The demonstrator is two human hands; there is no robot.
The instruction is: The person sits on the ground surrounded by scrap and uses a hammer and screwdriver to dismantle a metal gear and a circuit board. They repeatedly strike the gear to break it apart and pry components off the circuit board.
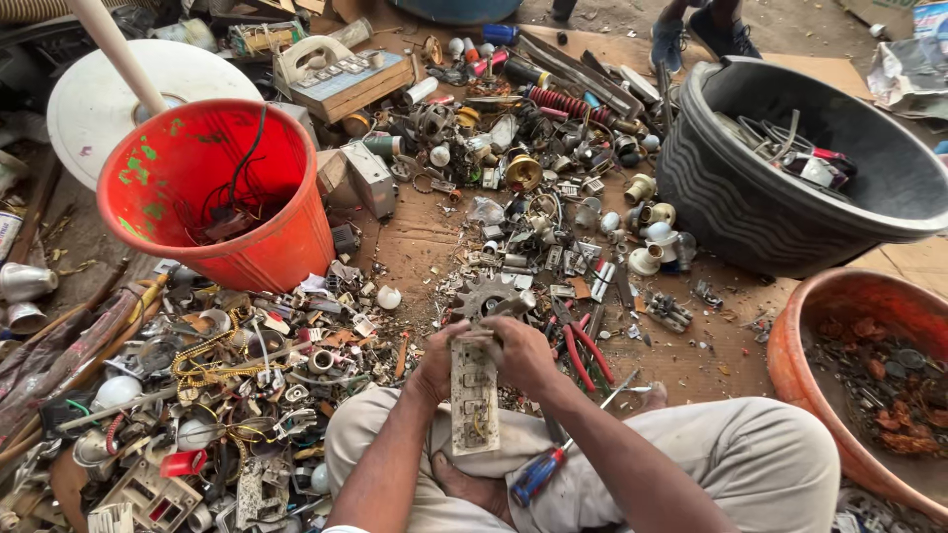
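Note:
I sit cross-legged on the ground. Both hands grip the top of a long, dirty white switch plate (475, 407) that stands upright between my knees. My left hand (441, 359) holds its left edge and my right hand (520, 352) holds its right edge, fingers curled over the top. A screwdriver with a blue and red handle (540, 473) lies by my right leg. Red-handled pliers (585, 350) lie just right of my right hand. A grey toothed gear (486, 294) sits just beyond my hands.
An orange bucket (197, 163) with wires stands at the left, a large black tub (780, 212) at the right, a rusty orange basin (839, 306) with metal bits at the near right. Scrap fittings, bulbs and sockets (533, 178) cover the cardboard. Another person's feet (696, 35) stand at the back.

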